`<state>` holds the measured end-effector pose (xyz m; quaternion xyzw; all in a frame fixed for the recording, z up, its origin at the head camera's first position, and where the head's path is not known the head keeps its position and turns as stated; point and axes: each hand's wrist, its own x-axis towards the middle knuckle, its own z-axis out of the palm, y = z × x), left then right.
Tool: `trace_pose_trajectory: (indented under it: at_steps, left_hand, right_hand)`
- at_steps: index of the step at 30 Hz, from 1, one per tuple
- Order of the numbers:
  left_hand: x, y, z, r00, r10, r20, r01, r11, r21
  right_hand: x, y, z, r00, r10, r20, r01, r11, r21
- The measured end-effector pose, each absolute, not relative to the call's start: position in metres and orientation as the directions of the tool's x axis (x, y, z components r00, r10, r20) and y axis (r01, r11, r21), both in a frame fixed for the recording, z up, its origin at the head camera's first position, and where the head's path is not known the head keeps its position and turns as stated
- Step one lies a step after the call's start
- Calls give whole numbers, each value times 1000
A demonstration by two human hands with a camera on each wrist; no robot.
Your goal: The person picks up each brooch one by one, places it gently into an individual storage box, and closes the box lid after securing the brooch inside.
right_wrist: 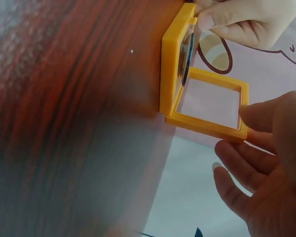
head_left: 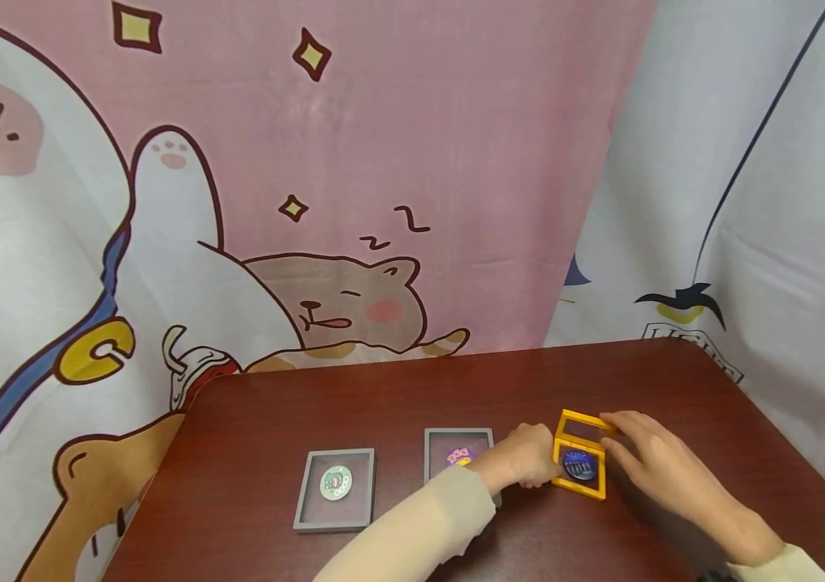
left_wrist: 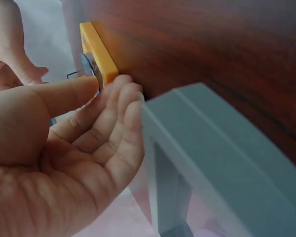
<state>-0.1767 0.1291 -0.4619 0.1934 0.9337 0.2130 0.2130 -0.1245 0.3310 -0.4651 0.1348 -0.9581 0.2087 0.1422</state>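
Observation:
A yellow hinged display case (head_left: pixel 578 444) stands unfolded on the table, its lid raised at the back. In its base lies a round dark blue badge (head_left: pixel 579 466). My left hand (head_left: pixel 532 454) pinches the near left edge of the base between thumb and curled fingers, seen in the left wrist view beside the yellow rim (left_wrist: pixel 102 54). With thumb and fingers, my right hand (head_left: pixel 662 461) holds the free edge of the lid (right_wrist: pixel 207 127). Clear film seems to fill the lid's window. The badge shows only edge-on in the right wrist view.
A grey frame (head_left: pixel 458 432) with a purple and yellow badge (head_left: pixel 460 457) is partly covered by my left arm. Farther left lies another grey frame (head_left: pixel 372 493) holding a white and green badge (head_left: pixel 335 483). A printed curtain (head_left: pixel 499 162) hangs behind the brown table (head_left: pixel 237 453).

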Motion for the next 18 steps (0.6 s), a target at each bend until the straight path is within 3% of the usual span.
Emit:
trace_pose_trajectory:
  at_steps: [10, 18]
  left_hand:
    - [-174, 118, -445, -888, 431, -161, 328, 839, 434]
    - [-175, 108, -442, -873, 489, -7, 437, 787, 434]
  right_hand:
    - [-120, 329, -471, -886, -225, 405, -370, 870, -326]
    - [-113, 329, -473, -890, -229, 393, -366, 874, -321]
